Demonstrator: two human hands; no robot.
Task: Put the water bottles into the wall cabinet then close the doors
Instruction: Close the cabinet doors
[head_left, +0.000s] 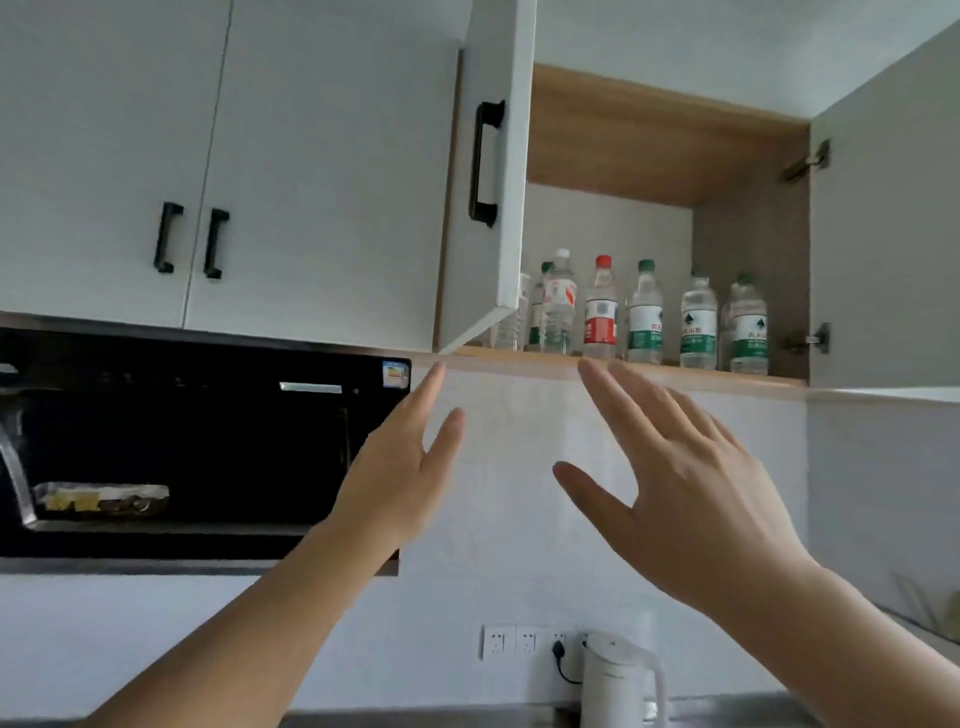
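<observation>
The wall cabinet (660, 150) stands open, wood-lined, at the upper right. Several clear water bottles (645, 314) stand upright in a row on its shelf, most with green labels, one with a red cap and label (601, 312). The left door (491, 171) with a black handle hangs partly open; the right door (888, 244) is swung wide. My left hand (402, 457) is raised below the left door's lower corner, fingers apart, holding nothing. My right hand (685, 483) is raised just under the shelf edge, also spread and holding nothing.
Two closed white cabinet doors (218, 156) with black handles sit to the left. A black range hood (197, 441) hangs beneath them. A white kettle (621, 680) stands on the counter below, plugged into wall sockets (514, 642).
</observation>
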